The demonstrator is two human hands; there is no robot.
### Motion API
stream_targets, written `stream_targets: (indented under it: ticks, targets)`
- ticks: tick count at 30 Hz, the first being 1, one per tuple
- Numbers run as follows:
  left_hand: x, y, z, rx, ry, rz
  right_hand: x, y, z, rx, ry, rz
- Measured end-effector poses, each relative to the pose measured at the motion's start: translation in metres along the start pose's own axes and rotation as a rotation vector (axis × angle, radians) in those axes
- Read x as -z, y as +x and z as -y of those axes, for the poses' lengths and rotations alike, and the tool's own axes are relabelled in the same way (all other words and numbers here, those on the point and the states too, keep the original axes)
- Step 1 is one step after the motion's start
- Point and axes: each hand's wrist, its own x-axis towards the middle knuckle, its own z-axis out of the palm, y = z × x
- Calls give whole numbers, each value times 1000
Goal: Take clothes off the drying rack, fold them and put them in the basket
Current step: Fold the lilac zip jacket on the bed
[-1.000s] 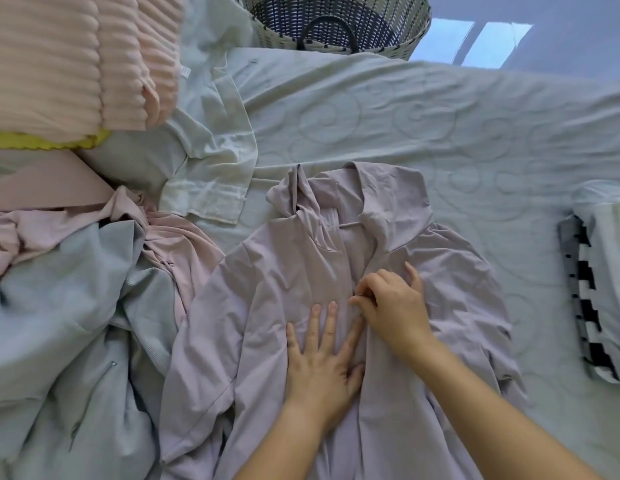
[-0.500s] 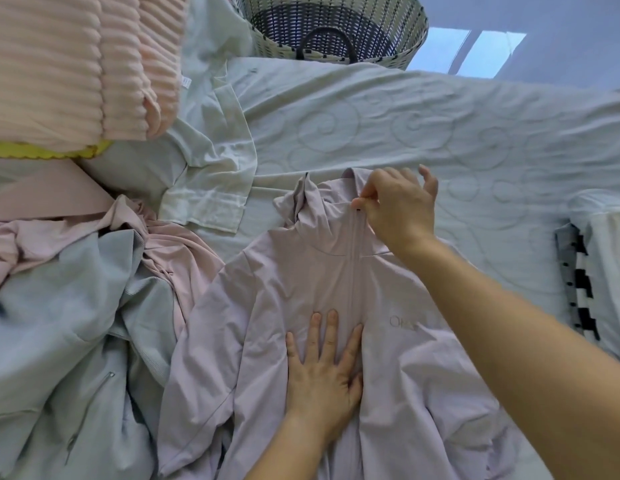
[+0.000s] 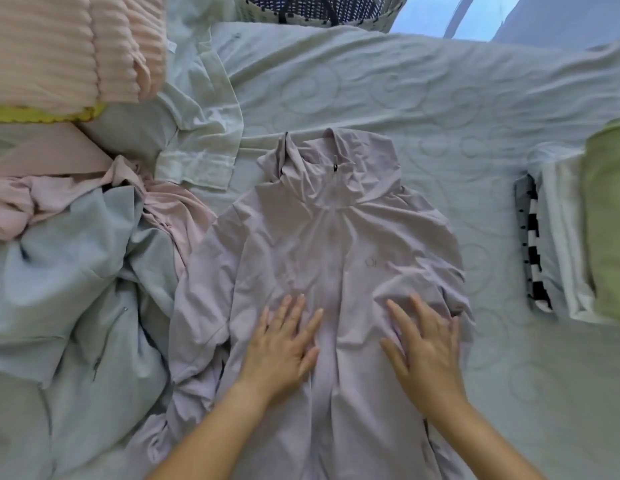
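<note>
Lying front-up on the bed, the pale lilac zip-front jacket of thin, smooth, lightly creased fabric (image 3: 322, 244) has its high collar pointing away from the person and its zip closed up to a small dark puller (image 3: 335, 169) at the neck. A small grey logo (image 3: 372, 271) sits on the chest; its letters are too faint to read.

Both hands lie flat on the lower front of the jacket, palms down and fingers straight and spread, gripping nothing. The left hand (image 3: 284, 344) presses just beside the zip line, and the right hand (image 3: 426, 348) presses nearer the jacket's right-hand edge. Both bare forearms reach in from the bottom of the view.

The bed's mint-green quilted cover (image 3: 457, 98) is stitched with swirl patterns. Beyond its far edge stands a round woven basket in white and dark weave (image 3: 381, 15) with a dark handle.

To the left lies a rumpled heap: a pale blue zipped garment (image 3: 69, 271), a crumpled pink garment (image 3: 21, 202), and a sheer whitish-green shirt sleeve with a wide cuff (image 3: 197, 147) just beside the jacket's collar. Above them sits a peach ribbed fleece blanket (image 3: 59, 46) with a yellow edge beneath it.

At the right, well apart from the jacket, folded pieces sit side by side: a black-and-white striped piece (image 3: 533, 251), a white one (image 3: 565, 244) and a light green one (image 3: 610, 220).
</note>
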Motion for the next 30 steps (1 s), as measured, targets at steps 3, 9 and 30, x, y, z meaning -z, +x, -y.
stream_targets:
  ticks: [3, 9, 30]
  targets:
    - [-6, -71, 6, 6, 31, 31, 1, -90, -15, 5, -41, 135]
    - [-6, -214, -13, 7, -105, 128, 2, -209, -6, 172, -14, 274]
    - [-11, -203, -87, 366, -512, -7, 14, -197, -22, -194, 436, 181]
